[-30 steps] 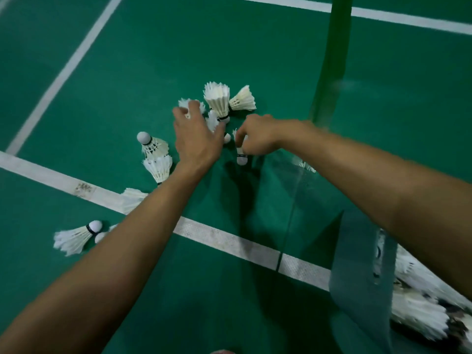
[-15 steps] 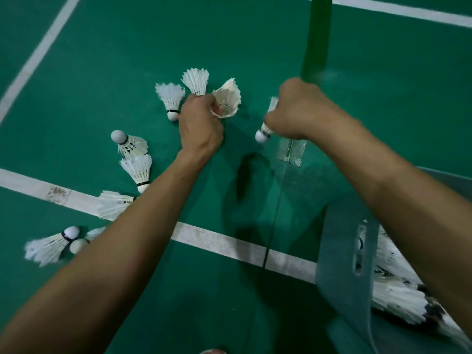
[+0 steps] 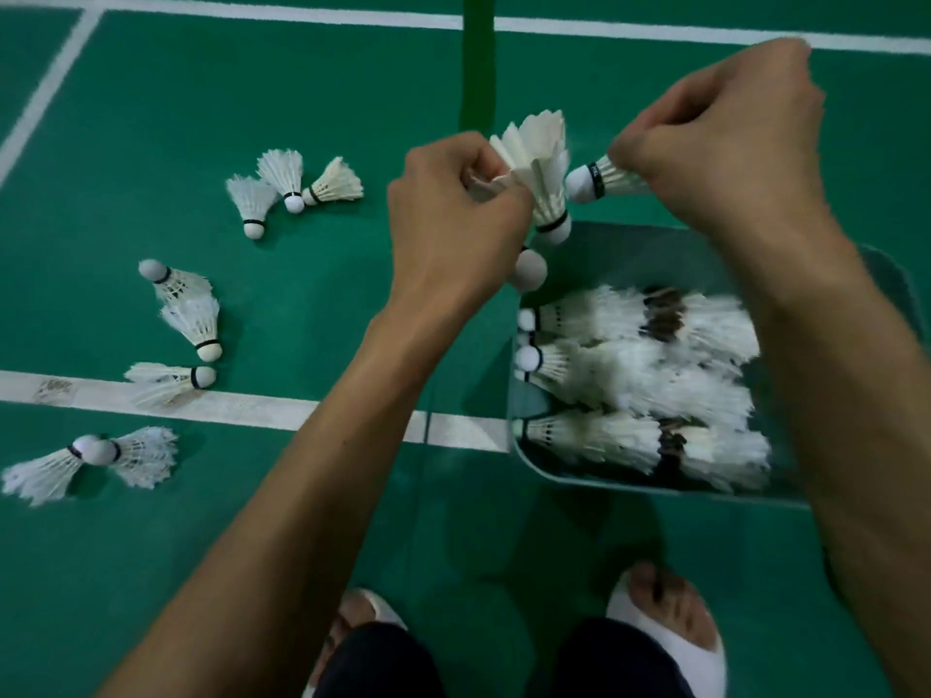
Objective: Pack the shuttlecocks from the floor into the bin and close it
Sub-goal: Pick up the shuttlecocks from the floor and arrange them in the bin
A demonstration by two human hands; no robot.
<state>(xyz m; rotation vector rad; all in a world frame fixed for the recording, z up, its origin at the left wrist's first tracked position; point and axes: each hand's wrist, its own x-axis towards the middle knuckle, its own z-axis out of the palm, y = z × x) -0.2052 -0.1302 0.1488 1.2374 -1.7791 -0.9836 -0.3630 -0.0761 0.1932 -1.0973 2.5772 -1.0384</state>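
White lines point(image 3: 262, 413) cross the green floor point(image 3: 151, 118), white sandals point(image 3: 675, 647) at bottom.

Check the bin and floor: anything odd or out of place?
In the bin, dark patches among the white shuttlecocks stand out, too blurred to identify. Loose shuttlecocks lie scattered on the floor.

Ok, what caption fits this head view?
Left hand grips a bunch of shuttlecocks, right hand holds another shuttlecock near the bin; loose shuttlecocks dot the floor.
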